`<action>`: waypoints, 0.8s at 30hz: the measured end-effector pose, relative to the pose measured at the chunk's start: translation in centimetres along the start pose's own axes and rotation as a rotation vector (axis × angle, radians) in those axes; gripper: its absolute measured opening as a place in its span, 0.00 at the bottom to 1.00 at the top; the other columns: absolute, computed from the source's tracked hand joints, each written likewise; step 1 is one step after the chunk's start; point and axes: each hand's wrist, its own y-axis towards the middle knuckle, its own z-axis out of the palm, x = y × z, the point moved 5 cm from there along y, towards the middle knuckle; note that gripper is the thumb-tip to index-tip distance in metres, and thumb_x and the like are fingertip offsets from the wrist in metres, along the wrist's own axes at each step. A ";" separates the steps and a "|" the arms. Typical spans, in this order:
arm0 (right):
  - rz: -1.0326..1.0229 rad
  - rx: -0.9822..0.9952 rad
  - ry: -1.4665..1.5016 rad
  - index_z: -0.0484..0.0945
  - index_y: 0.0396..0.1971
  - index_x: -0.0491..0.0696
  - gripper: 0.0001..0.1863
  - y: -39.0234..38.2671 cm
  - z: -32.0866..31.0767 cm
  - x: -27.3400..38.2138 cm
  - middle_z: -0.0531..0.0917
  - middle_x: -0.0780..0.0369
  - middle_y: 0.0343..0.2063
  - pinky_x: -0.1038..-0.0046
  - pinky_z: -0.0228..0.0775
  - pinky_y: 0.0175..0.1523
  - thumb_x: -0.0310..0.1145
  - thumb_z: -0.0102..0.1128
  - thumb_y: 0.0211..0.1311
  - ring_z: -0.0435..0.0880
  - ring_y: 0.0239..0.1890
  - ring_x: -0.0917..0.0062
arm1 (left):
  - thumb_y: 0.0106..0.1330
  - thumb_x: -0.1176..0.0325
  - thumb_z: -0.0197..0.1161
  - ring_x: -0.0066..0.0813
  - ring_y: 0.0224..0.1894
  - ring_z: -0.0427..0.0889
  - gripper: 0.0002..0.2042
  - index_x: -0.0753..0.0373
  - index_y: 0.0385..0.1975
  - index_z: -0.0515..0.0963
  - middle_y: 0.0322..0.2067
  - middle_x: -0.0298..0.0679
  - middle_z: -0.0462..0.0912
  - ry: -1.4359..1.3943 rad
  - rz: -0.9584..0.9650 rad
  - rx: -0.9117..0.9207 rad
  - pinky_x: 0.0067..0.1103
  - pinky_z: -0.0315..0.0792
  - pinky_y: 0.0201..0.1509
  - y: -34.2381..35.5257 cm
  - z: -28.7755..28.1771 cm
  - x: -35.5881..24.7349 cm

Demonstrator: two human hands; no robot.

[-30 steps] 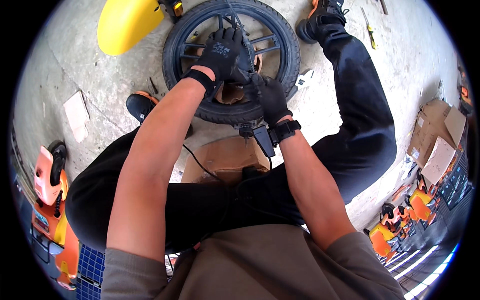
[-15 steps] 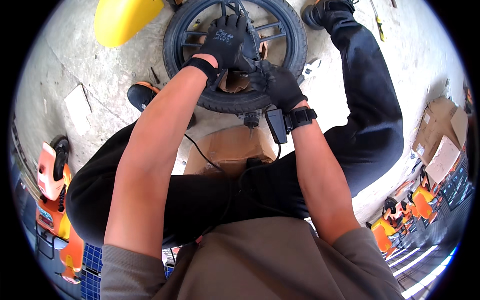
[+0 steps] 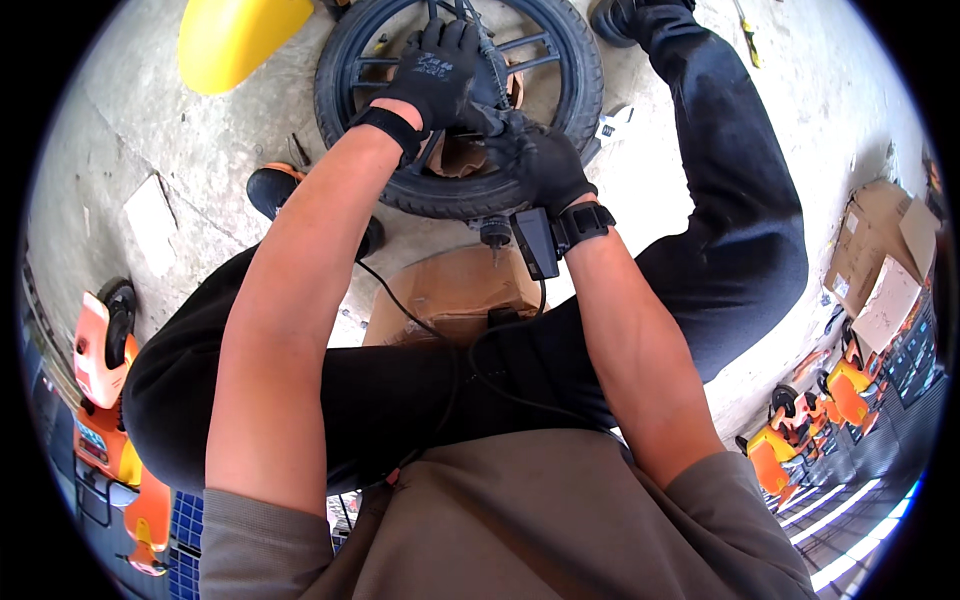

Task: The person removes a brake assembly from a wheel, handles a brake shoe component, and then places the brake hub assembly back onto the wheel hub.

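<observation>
A black-tyred wheel [image 3: 338, 60] with dark spokes lies flat on the floor at the far middle. My left hand [image 3: 436, 75], in a black glove, is over its hub with the fingers bent round it; the fingertips are hidden. A dark chain-like strand [image 3: 492, 52] runs down along the hub towards my right hand [image 3: 540, 165]. That hand, gloved in black too, is closed at the strand's near end, and its fingertips meet the left thumb. What lies between the fingers is mostly covered. Beneath the wheel, brown cardboard [image 3: 462, 158] shows between the spokes.
A drill-like tool [image 3: 495, 232] and a cardboard box [image 3: 450, 285] lie between my legs and the wheel. An adjustable wrench [image 3: 614, 122] is right of the tyre; a screwdriver [image 3: 750, 45] lies farther right. At the far left is a yellow curved panel [image 3: 240, 40].
My view has shifted slightly, so the wheel and both hands appear a little farther left and up. Both hands stay at the hub; their grip looks much the same.
</observation>
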 end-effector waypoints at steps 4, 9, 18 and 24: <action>0.383 -0.183 0.619 0.76 0.38 0.41 0.14 0.2 0.7 -0.2 0.83 0.60 0.29 0.76 0.73 0.35 0.37 0.56 0.61 0.82 0.31 0.75 | 0.28 0.40 0.75 0.49 0.58 0.64 0.56 0.67 0.58 0.60 0.53 0.47 0.67 0.004 0.017 -0.073 0.40 0.62 0.59 -0.2 -0.2 0.0; 0.555 -0.262 0.842 0.76 0.35 0.39 0.15 0.2 1.5 -0.1 0.82 0.60 0.27 0.79 0.72 0.32 0.38 0.54 0.65 0.81 0.28 0.77 | 0.27 0.40 0.75 0.48 0.55 0.68 0.54 0.68 0.56 0.63 0.50 0.47 0.69 0.026 -0.002 -0.036 0.39 0.65 0.56 0.0 -1.0 -0.2; 0.134 -0.102 0.595 0.74 0.43 0.39 0.14 -1.7 0.9 0.6 0.82 0.58 0.35 0.74 0.74 0.43 0.33 0.51 0.64 0.82 0.37 0.74 | 0.39 0.39 0.66 0.47 0.55 0.67 0.50 0.72 0.59 0.61 0.53 0.53 0.68 0.100 0.035 0.137 0.39 0.58 0.61 0.5 -2.3 -0.7; 0.218 -0.159 0.639 0.74 0.44 0.42 0.14 -1.1 -0.2 -0.3 0.82 0.60 0.38 0.72 0.73 0.46 0.35 0.52 0.64 0.81 0.39 0.74 | 0.36 0.39 0.67 0.47 0.54 0.67 0.49 0.72 0.55 0.65 0.50 0.53 0.70 0.036 0.033 0.092 0.39 0.58 0.61 0.7 -3.1 -1.1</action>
